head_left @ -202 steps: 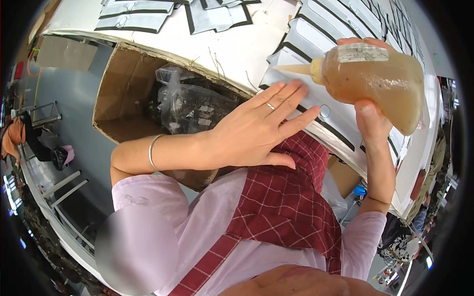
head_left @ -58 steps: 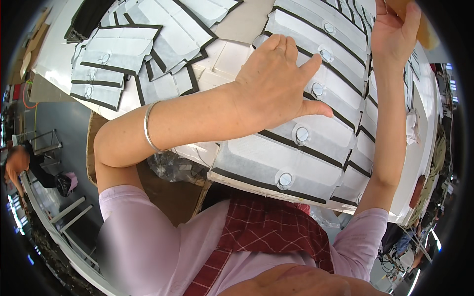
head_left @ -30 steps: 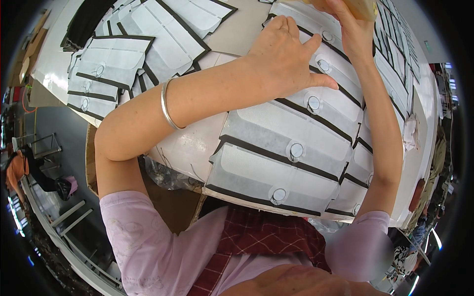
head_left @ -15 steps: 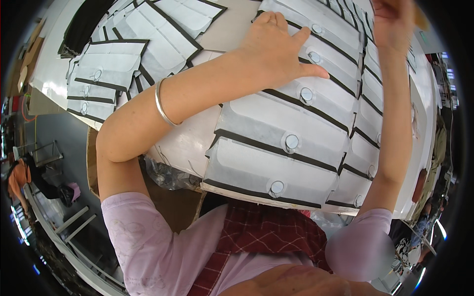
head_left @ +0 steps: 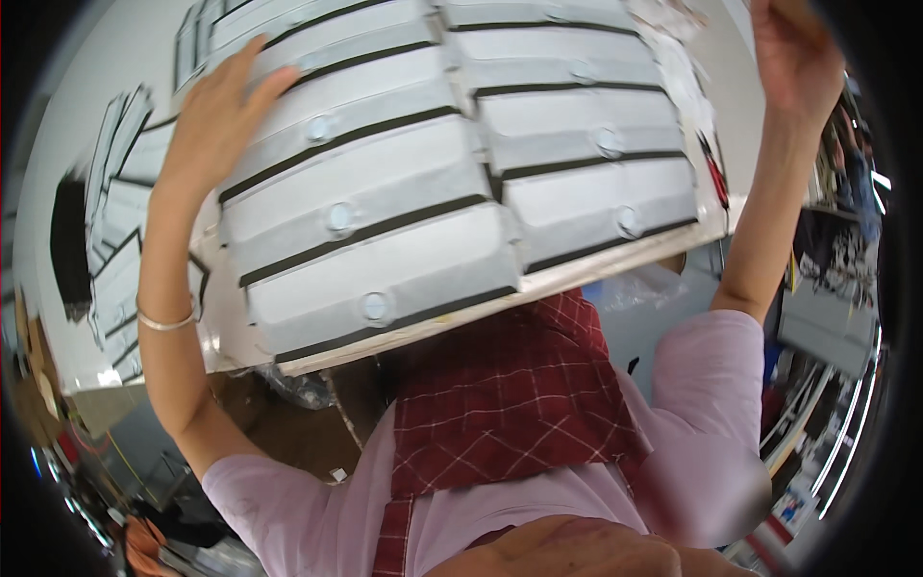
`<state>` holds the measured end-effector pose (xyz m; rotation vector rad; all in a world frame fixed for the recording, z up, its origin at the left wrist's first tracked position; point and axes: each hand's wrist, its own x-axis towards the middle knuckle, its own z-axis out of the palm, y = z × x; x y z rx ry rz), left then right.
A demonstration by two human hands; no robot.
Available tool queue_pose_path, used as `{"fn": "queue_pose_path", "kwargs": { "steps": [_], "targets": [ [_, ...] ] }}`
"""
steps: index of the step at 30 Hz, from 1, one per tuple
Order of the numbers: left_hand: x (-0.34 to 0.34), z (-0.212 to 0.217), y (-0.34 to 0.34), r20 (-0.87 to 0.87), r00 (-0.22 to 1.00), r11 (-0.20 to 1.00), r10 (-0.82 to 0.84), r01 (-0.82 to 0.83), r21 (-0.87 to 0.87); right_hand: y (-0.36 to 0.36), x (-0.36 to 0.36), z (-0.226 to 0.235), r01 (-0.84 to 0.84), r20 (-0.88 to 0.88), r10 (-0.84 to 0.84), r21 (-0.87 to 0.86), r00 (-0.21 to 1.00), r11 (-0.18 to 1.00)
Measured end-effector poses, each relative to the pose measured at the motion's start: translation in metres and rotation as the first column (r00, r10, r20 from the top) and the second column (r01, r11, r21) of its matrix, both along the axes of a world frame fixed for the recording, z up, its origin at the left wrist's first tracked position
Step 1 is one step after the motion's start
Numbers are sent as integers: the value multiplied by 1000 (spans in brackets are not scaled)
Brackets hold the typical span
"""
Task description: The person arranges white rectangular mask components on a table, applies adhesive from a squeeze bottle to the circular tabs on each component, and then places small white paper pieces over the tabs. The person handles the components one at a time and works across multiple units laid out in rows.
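Rows of overlapping white panels [head_left: 385, 255], each with a black edge strip, cover the table in two columns. Many carry a pale round disc [head_left: 340, 217] near the black strip. At the left column's outer edge is my left hand [head_left: 221, 120], fingers stretched and thumb apart, holding nothing; whether it touches the panels I cannot tell. My right hand [head_left: 796, 62] is raised at the far right, beyond the right column [head_left: 586, 125]. Its fingers are curled and partly cut off by the dark rim, around something brownish and blurred.
More white panels [head_left: 120, 279] lie loosely at the left, beside a black stack [head_left: 69, 245]. A red-handled tool [head_left: 714, 173] lies near the table's right edge [head_left: 735, 213]. Clear plastic [head_left: 639, 288] hangs below the front edge, and an open cardboard box [head_left: 288, 423] stands under the table.
The view has turned, so the panels appear shifted left and tilted. My left hand has moved off the middle of the panels to their left side. My right hand stays raised.
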<state>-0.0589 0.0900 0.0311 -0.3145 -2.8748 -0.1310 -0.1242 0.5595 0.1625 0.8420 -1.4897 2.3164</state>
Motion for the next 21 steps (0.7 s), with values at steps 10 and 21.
{"fn": "queue_pose_path", "kwargs": {
  "steps": [10, 21],
  "targets": [
    [58, 31, 152, 135, 794, 802, -592, 566, 190, 120, 82, -105, 180, 154, -235, 307, 960, 934],
    [70, -15, 214, 61, 582, 569, -811, 760, 314, 97, 88, -138, 44, 116, -102, 419, 988, 907]
  ]
}}
